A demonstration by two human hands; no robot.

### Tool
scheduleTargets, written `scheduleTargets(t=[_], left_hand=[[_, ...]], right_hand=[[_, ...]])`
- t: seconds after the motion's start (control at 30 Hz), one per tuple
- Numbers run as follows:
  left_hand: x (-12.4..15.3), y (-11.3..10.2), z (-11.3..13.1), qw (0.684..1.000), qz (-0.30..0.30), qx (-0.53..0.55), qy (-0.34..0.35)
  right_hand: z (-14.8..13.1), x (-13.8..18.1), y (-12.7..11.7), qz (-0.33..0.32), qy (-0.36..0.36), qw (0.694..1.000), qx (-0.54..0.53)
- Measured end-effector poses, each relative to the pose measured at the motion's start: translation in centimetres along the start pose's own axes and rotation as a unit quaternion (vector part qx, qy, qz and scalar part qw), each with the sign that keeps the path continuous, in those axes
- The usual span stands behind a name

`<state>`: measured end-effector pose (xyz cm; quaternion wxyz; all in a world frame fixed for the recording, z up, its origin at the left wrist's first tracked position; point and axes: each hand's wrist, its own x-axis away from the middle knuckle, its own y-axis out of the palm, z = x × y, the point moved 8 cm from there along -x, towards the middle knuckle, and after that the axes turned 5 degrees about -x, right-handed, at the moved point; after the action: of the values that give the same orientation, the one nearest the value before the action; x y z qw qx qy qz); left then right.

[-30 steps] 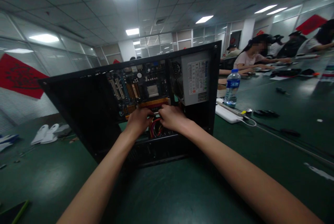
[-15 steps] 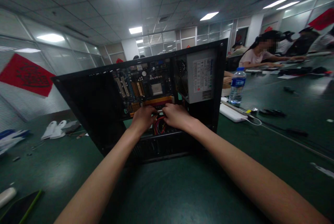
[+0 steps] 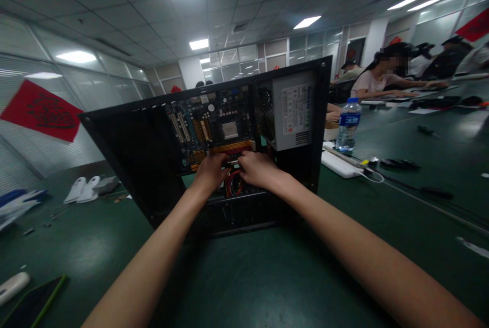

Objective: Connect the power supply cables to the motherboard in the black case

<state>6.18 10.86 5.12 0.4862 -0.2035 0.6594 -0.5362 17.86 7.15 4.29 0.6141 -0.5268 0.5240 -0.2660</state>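
Note:
An open black computer case (image 3: 130,149) stands on the green table (image 3: 267,277) in front of me, showing its motherboard (image 3: 214,127) and a grey power supply (image 3: 294,111). Both my hands reach inside, just below the board's orange slots. My left hand (image 3: 209,171) and my right hand (image 3: 257,169) have their fingers curled and pinched together around a small dark part between them, which I cannot make out. Red cables (image 3: 234,185) loop just beneath the hands.
A water bottle (image 3: 347,127) and a white power strip (image 3: 341,164) sit right of the case, with cables and small tools beyond. White gloves (image 3: 82,190) lie at the left. A phone (image 3: 32,305) rests at the near left corner. Other people work at the far right.
The view has shifted slightly, so the case sits a little further right in frame. My hands stay at the same spot inside the case with only small finger movement.

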Motion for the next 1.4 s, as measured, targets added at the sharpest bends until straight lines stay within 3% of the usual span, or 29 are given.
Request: scheduleTargets(t=[0.37,0.87,1.2,1.4], left_hand=[[-0.9,1.0,-0.2,0.999,-0.014,-0.025,0.027],[-1.2,1.6,-0.3,0.996,-0.038,-0.071,0.025],[-1.0,1.4,-0.1,0.996,-0.047,-0.073,0.006],[-0.3,0.7,0.3,0.992,-0.055,-0.106,-0.03]], right_hand=[[0.0,-0.2,0.1,0.003,-0.003,1.0,0.008],[0.0,-0.5,1.3,-0.044,-0.021,0.999,0.013],[0.0,-0.5,1.7,-0.037,-0.036,0.998,0.03],[-0.6,-0.7,1.0,0.008,-0.076,0.997,0.014]])
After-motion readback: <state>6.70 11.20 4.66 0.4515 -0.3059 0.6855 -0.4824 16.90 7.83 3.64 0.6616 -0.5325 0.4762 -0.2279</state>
